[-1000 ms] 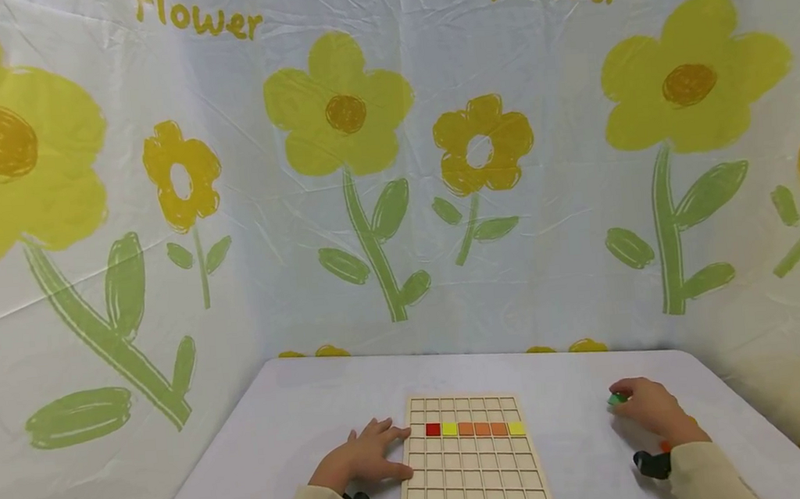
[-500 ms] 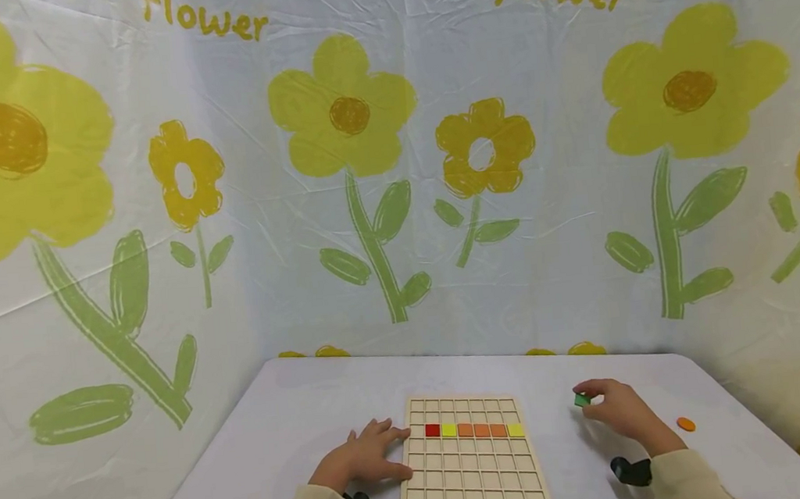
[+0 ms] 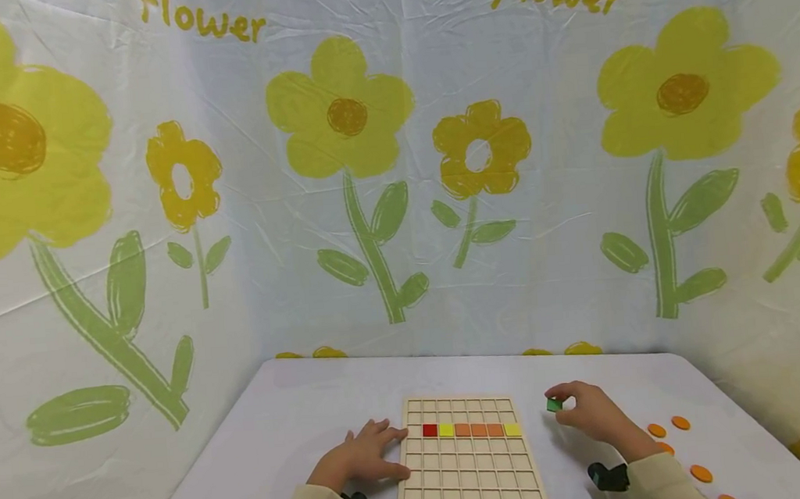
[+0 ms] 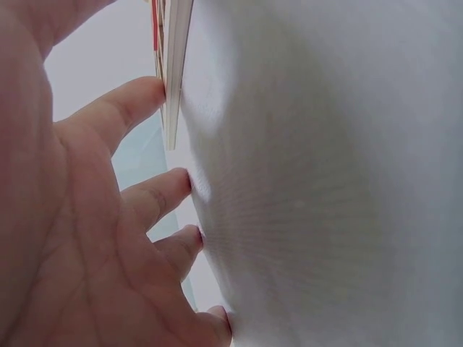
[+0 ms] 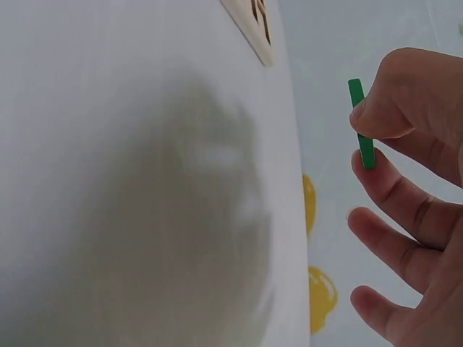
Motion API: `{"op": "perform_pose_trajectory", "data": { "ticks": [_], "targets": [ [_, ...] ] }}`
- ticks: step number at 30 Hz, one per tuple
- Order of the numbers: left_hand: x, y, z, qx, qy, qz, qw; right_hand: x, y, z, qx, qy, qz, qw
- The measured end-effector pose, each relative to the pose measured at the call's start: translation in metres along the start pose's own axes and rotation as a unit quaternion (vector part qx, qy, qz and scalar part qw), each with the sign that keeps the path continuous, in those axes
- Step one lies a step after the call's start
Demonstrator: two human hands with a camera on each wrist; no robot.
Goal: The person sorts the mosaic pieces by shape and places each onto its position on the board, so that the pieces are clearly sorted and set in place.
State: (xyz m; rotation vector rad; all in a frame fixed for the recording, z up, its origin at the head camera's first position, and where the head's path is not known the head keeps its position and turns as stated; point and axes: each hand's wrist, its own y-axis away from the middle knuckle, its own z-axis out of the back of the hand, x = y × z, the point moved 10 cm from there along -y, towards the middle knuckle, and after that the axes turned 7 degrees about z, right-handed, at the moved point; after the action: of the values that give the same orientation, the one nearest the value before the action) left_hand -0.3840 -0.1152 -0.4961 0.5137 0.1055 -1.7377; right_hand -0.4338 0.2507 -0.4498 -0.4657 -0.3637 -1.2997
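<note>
tile [image 3: 554, 404], green and thin, is just right of the board [image 3: 470, 492], pinched between thumb and finger of the right hand [image 3: 599, 414] and held off the table [image 3: 354, 386]. a second ago hand and tile were well out to the board's right; now both are near it. the left hand [image 3: 365, 454] is where it was, spread, gripping nothing, with thumb and a finger touching the board's left edge. across the board, the same row lies in the third line from the far edge: red square [image 3: 430, 430], yellow square [image 3: 445, 430], three orange squares [image 3: 479, 430], then another yellow one. farther right of the board are orange discs [image 3: 701, 474]; half a second ago only one showed plainly, now several do. black devices [image 3: 608, 477] sit at both cuffs, and beyond the board hangs a flowered curtain [image 3: 558, 284].
</note>
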Motion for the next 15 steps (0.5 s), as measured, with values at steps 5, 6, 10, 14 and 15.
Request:
{"op": "perform_pose_trajectory", "data": {
  "ticks": [5,6,10,14,15],
  "targets": [
    [0.001,0.0,0.0,0.001,0.0,0.001,1.0,0.014,0.0,-0.006,-0.005,-0.002,0.013,0.9999],
    [0.001,-0.001,0.0,0.001,0.0,0.001,1.0,0.018,0.0,-0.006,-0.007,-0.001,0.019,0.9998],
    [0.001,-0.002,0.0,0.001,0.004,0.0,1.0,0.033,-0.001,-0.009,-0.013,0.0,0.041,0.9991],
    [0.002,-0.003,-0.001,-0.001,0.006,0.002,1.0,0.046,-0.002,-0.014,-0.014,-0.003,0.052,0.9986],
    [0.002,-0.003,0.0,-0.002,0.007,0.002,1.0,0.049,-0.002,-0.016,-0.014,-0.003,0.053,0.9985]
  ]
}}
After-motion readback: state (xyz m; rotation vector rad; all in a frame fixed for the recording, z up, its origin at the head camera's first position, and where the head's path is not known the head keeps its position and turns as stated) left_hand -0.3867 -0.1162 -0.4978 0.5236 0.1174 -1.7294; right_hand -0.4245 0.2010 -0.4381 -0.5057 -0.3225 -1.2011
